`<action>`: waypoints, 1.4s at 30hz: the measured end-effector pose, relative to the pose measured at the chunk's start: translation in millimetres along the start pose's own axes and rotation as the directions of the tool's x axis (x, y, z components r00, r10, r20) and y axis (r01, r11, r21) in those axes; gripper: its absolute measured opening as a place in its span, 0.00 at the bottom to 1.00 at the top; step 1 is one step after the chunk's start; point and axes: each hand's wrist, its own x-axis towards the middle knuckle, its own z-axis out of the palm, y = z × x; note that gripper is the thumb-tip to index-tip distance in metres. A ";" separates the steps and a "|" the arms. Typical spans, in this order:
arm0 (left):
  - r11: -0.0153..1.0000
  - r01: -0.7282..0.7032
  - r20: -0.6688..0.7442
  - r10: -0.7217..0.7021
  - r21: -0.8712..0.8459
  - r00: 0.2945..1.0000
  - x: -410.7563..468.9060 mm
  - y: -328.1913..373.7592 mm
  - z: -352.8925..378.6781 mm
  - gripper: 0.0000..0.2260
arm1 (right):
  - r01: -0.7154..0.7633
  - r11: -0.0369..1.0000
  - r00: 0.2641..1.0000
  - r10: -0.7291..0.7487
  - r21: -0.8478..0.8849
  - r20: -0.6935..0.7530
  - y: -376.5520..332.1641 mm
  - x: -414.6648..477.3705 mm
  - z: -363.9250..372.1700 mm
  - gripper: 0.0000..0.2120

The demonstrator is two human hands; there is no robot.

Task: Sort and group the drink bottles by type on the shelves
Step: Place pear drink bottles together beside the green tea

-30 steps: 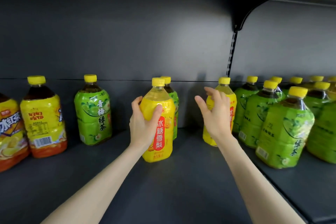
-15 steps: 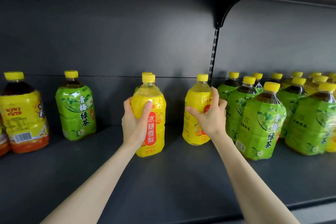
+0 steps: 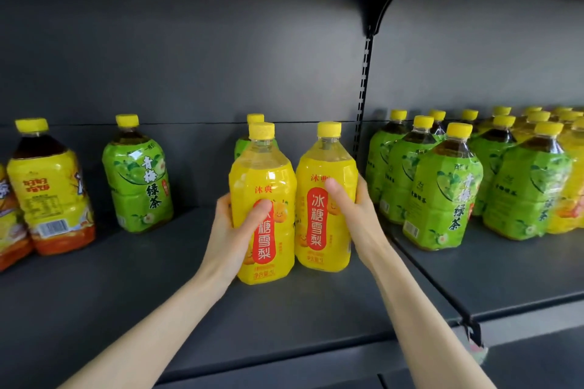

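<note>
Two yellow pear-drink bottles with red labels stand side by side at the middle of the dark shelf (image 3: 158, 309). My left hand (image 3: 235, 230) grips the left yellow bottle (image 3: 262, 177). My right hand (image 3: 354, 215) grips the right yellow bottle (image 3: 322, 167). The two bottles nearly touch. Behind the left one a green tea bottle (image 3: 241, 142) is mostly hidden. Another green tea bottle (image 3: 139, 174) stands alone further left.
At the far left stand a yellow-and-orange iced-tea bottle (image 3: 47, 193) and part of another. Right of the slotted upright (image 3: 363, 95), the neighbouring shelf holds several green tea bottles (image 3: 442, 193), with yellow ones behind at the far right. An upper shelf bracket overhangs.
My right hand has closed on the right yellow bottle and drawn it left and forward, beside the one in my left hand. The view has shifted right.
</note>
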 end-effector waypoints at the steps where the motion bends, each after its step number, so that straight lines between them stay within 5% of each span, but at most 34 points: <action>1: 1.000 0.014 0.003 -0.014 0.004 1.000 -2.1 -0.3 1.1 0.30 | 0.007 1.000 1.000 -0.007 0.009 0.006 0.3 -0.4 3.3 0.39; 3: 1.000 0.017 -0.004 -0.017 -0.007 1.000 -3.7 -0.1 3.7 0.29 | 0.051 0.999 0.997 -0.049 0.020 -0.064 2.1 -1.8 11.9 0.25; 5: 1.000 -0.002 -0.023 0.002 -0.023 1.000 -5.9 2.4 5.0 0.27 | 0.094 0.995 0.984 -0.085 0.046 -0.156 4.8 -6.4 18.1 0.21; 15: 0.993 -0.093 0.075 0.099 -0.071 0.992 -37.7 42.8 59.4 0.22 | 0.232 0.973 0.928 -0.219 0.007 -0.301 -47.0 -72.9 -47.6 0.28; 21: 0.989 -0.050 0.210 0.079 -0.142 0.975 -86.5 48.7 156.4 0.29 | 0.223 0.972 0.872 -0.230 -0.069 -0.432 -74.8 -132.5 -149.1 0.31; 31: 0.974 0.050 0.383 0.040 -0.222 0.923 -203.0 36.1 347.1 0.22 | 0.146 0.975 0.805 -0.214 -0.165 -0.553 -97.3 -230.6 -349.0 0.35; 36: 0.975 0.016 0.388 0.074 -0.223 0.919 -205.4 39.0 414.0 0.31 | 0.164 0.971 0.801 -0.235 -0.175 -0.551 -106.6 -227.6 -417.0 0.35; 42: 0.978 -0.073 0.343 0.138 -0.194 0.929 -171.6 35.4 489.1 0.31 | 0.201 0.964 0.807 -0.262 -0.172 -0.530 -107.2 -181.5 -486.3 0.34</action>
